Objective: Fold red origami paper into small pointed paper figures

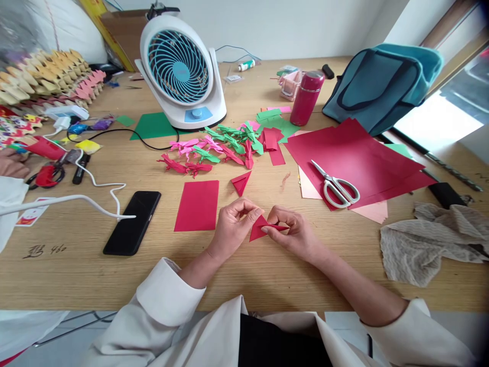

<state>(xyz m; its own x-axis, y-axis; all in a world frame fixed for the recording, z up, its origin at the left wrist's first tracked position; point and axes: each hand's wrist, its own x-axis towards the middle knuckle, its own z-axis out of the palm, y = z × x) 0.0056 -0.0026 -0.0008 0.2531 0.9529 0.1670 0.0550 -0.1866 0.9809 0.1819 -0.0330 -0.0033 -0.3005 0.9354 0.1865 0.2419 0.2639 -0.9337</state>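
Between my two hands is a piece of folded red paper (258, 230), partly creased into a pointed shape. The fingers of my left hand (236, 221) pinch its upper left edge. My right hand (292, 232) grips the other side, thumb in front, with a thin point of the paper sticking out to the right. Just beyond my hands lies a small folded red triangle (241, 182). A flat red paper rectangle (197, 206) rests left of my left hand. Farther back are several folded pink, green and red paper figures (221, 144).
A white fan (182, 71) stands at the back. White-handled scissors (338, 188) lie on large red sheets (355, 158) at right, near a red flask (306, 98) and teal bag (382, 84). Left are a phone (132, 223) and another person's hand (12, 164).
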